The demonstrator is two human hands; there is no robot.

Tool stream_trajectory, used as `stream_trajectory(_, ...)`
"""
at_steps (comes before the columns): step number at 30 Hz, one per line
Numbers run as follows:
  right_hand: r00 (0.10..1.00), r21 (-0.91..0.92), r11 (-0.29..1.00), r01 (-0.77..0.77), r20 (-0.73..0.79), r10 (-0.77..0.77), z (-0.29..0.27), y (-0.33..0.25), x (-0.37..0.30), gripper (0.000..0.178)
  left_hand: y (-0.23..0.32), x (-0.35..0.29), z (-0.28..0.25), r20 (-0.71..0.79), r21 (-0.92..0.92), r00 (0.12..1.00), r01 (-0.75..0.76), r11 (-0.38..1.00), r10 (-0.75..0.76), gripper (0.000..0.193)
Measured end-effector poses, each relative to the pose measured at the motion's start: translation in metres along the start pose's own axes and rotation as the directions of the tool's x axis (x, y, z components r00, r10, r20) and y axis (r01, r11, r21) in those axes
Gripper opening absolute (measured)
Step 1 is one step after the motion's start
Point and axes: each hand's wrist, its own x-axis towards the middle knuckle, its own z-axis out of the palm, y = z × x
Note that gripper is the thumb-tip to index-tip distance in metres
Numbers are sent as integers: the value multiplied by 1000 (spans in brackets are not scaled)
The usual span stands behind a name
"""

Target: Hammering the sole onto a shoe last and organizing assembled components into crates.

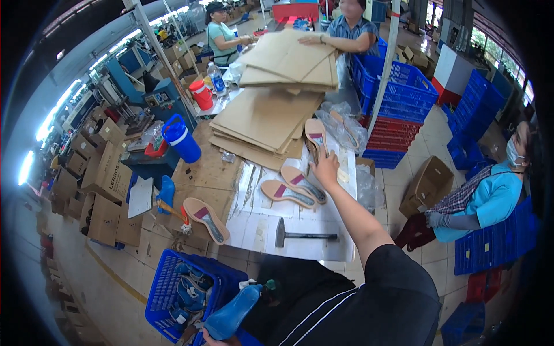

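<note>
At the lower edge my left hand (218, 340), only partly in view, is closed around a blue shoe last (234, 314). My right hand (325, 169) reaches across the table, its fingers closed on the lower end of a tan insole (315, 131) with a dark red patch. Part of another insole shows beneath that one. Just nearer to me lie two more insoles, one (288, 193) overlapped with the other (304, 179). A single insole (206, 220) rests at the table's left front corner. A hammer (306, 235) lies near the front edge.
Brown cardboard sheets (262, 121) are stacked mid-table; a co-worker's hand rests on the farther pile (288, 57). A blue crate (158, 311) of blue lasts stands below left. Blue crates (404, 86) and a masked person (490, 196) are to the right. A blue jug (183, 141) stands left.
</note>
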Motion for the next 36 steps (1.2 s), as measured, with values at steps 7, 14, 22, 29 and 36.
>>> stream_trajectory(7, 979, 66, 989, -134, 165, 122, 29, 30, 21, 83, 0, -30, 59, -348, 186, 928, -68, 980, 131, 47)
stream_trajectory(14, 991, 100, 990, -101, 102, 90, 38, 33, 30, 62, -10, -39, 65, -425, 287, 875, -110, 951, 230, 55)
stream_trajectory(22, 991, 243, 967, -78, 128, 48, 16, 47, 20, 66, -17, -27, 42, -315, 405, 887, -195, 893, 336, 58)
stream_trajectory(29, 989, 167, 982, -87, 134, 65, 24, 26, 19, 76, -8, -17, 45, -275, 300, 934, -144, 943, 229, 53)
stream_trajectory(36, 976, 66, 982, -175, 143, 165, 28, 28, 29, 65, -11, -22, 39, -289, 245, 936, -130, 961, 201, 52)
